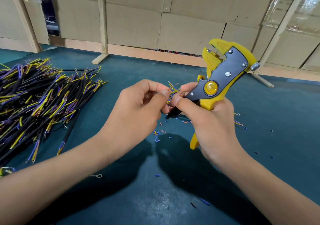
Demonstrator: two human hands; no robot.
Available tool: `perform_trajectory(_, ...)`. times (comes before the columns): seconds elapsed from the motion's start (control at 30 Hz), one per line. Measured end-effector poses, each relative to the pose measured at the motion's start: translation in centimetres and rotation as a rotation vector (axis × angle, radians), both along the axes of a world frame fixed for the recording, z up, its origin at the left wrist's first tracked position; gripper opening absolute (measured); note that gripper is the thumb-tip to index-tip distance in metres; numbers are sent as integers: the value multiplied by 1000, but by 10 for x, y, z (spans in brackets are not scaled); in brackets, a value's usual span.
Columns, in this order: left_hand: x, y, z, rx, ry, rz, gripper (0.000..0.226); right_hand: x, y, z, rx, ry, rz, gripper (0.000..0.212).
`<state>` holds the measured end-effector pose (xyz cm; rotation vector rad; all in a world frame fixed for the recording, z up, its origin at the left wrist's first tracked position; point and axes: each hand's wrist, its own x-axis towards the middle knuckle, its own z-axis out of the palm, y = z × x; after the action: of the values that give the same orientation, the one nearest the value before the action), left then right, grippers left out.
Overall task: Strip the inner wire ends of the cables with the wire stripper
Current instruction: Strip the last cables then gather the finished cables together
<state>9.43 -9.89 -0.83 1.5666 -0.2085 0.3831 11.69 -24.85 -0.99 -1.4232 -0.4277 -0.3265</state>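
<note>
A wall of cardboard boxes [173,17] stands along the far edge of the worktop [121,198]. Thin wood strips [102,17] stand up in front of the boxes. The worktop is dark green-blue.

A big pile of cables [34,100] lies by the left edge of the worktop. The cables are black. Yellow, blue and brown wires stick out of their ends.

The stripper [223,79] is yellow and grey. The right hand [209,121] holds it up in the air near the middle of the worktop. The fingers of that hand wrap round its handles. Its head points up toward the boxes, and its jaws have a gap between them with no wire in it.

The left hand [138,107] is just beside the right hand. A small bunch [173,93] of cables sits between the two hands. The left thumb and fingers pinch the little wire ends at the top of the bunch. The right thumb rests near the bunch too. The black part of the bunch pokes out under the hands.

Tiny bits [159,134] of blue, red and yellow wire cover lie on the worktop under the hands. More bits lie toward the right edge. A small metal ring [97,175] lies near the front, left of the middle.
</note>
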Motion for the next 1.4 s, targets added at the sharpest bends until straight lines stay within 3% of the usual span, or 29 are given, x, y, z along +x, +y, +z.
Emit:
perform_trajectory(0.23,1,0,3,40,-52,53,7,3,-1,-3,27,-27,48,11)
perform_trajectory(0.3,2,3,4,63,-64,102,9,4,-2,-3,50,-2,161,7)
perform_trajectory(0.47,2,18,17,73,-174,180,12,-1,-2,0,149,296,634,13)
perform_trajectory(0.7,-1,26,28,98,-225,175,8,-9,-1,-2,-31,359,875,9)
perform_trajectory(0.9,-3,30,33,106,-258,131,5,-10,0,-4,-31,359,907,16)
perform_trajectory(1.4,-3,37,37,36,-236,10,27,-9,-2,-5,-41,347,912,20)
